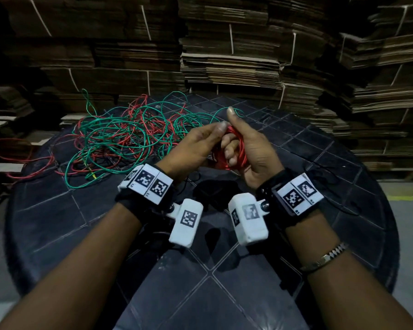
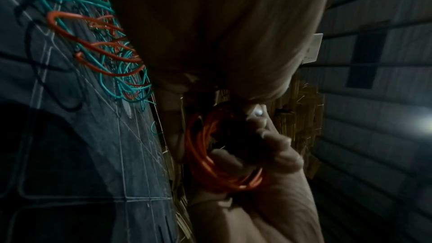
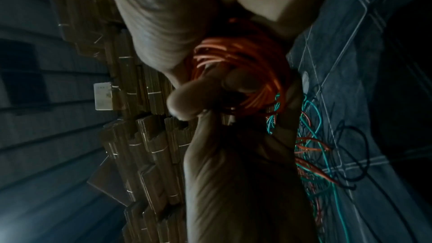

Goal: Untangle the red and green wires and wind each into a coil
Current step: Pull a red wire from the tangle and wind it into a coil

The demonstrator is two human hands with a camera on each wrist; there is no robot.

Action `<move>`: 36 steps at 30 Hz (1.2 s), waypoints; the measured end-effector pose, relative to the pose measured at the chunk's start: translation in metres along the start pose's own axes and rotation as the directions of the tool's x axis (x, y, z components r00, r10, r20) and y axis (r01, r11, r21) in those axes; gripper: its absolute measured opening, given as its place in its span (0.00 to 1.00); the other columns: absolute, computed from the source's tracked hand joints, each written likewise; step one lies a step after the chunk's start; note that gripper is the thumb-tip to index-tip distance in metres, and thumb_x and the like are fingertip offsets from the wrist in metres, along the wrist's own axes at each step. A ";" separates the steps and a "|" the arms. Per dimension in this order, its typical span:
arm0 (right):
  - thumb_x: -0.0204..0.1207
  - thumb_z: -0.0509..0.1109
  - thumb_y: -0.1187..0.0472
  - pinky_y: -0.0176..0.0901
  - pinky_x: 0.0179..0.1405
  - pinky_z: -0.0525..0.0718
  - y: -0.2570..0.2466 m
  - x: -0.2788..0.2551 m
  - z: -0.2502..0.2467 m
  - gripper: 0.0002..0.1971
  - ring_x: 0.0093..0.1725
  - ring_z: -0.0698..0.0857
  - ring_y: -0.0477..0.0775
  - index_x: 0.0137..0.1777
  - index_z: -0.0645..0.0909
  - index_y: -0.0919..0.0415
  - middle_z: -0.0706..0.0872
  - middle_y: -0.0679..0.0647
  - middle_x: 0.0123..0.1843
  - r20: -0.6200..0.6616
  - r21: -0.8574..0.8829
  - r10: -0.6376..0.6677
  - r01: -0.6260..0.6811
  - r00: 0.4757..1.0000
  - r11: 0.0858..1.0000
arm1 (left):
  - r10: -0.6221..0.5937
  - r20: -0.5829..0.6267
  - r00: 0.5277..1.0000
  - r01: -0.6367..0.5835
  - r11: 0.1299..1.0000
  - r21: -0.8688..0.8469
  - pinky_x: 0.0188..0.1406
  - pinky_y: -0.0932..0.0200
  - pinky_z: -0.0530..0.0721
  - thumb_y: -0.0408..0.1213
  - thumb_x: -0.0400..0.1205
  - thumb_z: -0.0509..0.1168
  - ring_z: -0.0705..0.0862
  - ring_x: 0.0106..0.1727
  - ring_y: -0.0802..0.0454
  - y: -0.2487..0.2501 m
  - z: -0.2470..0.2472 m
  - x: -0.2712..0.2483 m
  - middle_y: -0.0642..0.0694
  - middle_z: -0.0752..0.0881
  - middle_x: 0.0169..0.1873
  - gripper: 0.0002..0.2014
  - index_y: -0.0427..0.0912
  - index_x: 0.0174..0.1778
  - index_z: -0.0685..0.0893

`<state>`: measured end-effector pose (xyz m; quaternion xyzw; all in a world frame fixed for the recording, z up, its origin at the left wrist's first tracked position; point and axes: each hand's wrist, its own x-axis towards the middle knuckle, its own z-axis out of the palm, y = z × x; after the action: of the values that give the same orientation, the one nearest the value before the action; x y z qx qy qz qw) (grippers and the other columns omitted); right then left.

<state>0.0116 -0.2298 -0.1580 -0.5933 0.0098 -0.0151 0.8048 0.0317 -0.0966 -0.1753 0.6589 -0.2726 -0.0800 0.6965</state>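
A small red wire coil (image 1: pixel 233 151) is wound round the curled fingers of my right hand (image 1: pixel 253 144), whose thumb points up. My left hand (image 1: pixel 200 144) pinches the red strand at the coil's top. The left wrist view shows the coil (image 2: pixel 210 163) looped round the right hand's fingers (image 2: pixel 275 141); in the right wrist view the coil (image 3: pixel 257 62) sits under the palm. To the left on the black table (image 1: pixel 343 163) lies a loose tangle of green wire (image 1: pixel 110 129) and red wire (image 1: pixel 126 139), still interlaced. One red loop (image 1: pixel 7 148) hangs past the table's left edge.
Tall stacks of flattened cardboard (image 1: pixel 224 55) wall in the far side and both flanks of the round table. A thin black cable (image 1: pixel 334 179) lies on the table at the right. Grey floor (image 1: pixel 410 210) shows beyond the right rim.
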 end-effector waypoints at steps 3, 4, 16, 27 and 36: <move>0.74 0.79 0.41 0.34 0.16 0.77 0.004 0.001 -0.001 0.25 0.18 0.78 0.47 0.31 0.86 0.63 0.83 0.57 0.25 -0.148 -0.006 -0.068 0.067 0.987 0.998 | 0.085 -0.034 0.996 -0.081 0.992 0.099 0.53 0.60 0.86 0.35 0.94 0.57 0.86 0.48 0.56 -0.004 -0.005 0.003 0.47 0.89 0.45 0.14 0.32 0.63 0.85; 0.73 0.81 0.43 0.35 0.18 0.79 0.003 0.001 -0.005 0.23 0.20 0.79 0.48 0.36 0.88 0.66 0.84 0.58 0.27 -0.167 0.011 -0.088 0.091 0.982 0.996 | 0.108 -0.033 0.994 -0.103 0.987 0.122 0.57 0.61 0.86 0.33 0.93 0.59 0.87 0.52 0.56 -0.004 -0.006 0.003 0.45 0.90 0.50 0.13 0.32 0.67 0.85; 0.84 0.69 0.43 0.62 0.52 0.92 0.008 0.006 -0.008 0.25 0.55 0.92 0.61 0.72 0.76 0.60 0.88 0.60 0.64 0.085 -0.333 0.056 -0.024 0.995 0.943 | 0.151 -0.199 0.968 -0.077 0.938 0.338 0.67 0.36 0.87 0.31 0.90 0.65 0.92 0.61 0.42 -0.008 -0.026 0.006 0.40 0.93 0.57 0.12 0.37 0.66 0.90; 0.93 0.54 0.61 0.30 0.17 0.77 0.002 0.003 -0.018 0.13 0.24 0.86 0.43 0.70 0.77 0.63 0.86 0.65 0.47 0.075 -0.531 -0.005 0.045 0.997 0.846 | -0.095 -0.088 0.992 0.099 0.994 0.048 0.59 0.52 0.89 0.33 0.94 0.56 0.89 0.55 0.43 -0.007 -0.010 0.005 0.34 0.88 0.59 0.17 0.32 0.77 0.78; 0.92 0.56 0.65 0.38 0.27 0.87 -0.008 0.002 -0.024 0.12 0.33 0.89 0.48 0.63 0.81 0.65 0.89 0.53 0.33 0.055 -0.279 0.175 -0.153 0.983 0.948 | -0.216 -0.106 0.971 0.210 0.975 -0.070 0.45 0.50 0.82 0.35 0.95 0.52 0.81 0.41 0.43 -0.002 -0.002 0.006 0.37 0.81 0.41 0.18 0.22 0.70 0.76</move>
<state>0.0125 -0.2549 -0.1572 -0.6959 0.0293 0.0769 0.7134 0.0381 -0.0975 -0.1759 0.6670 -0.1581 -0.1249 0.7172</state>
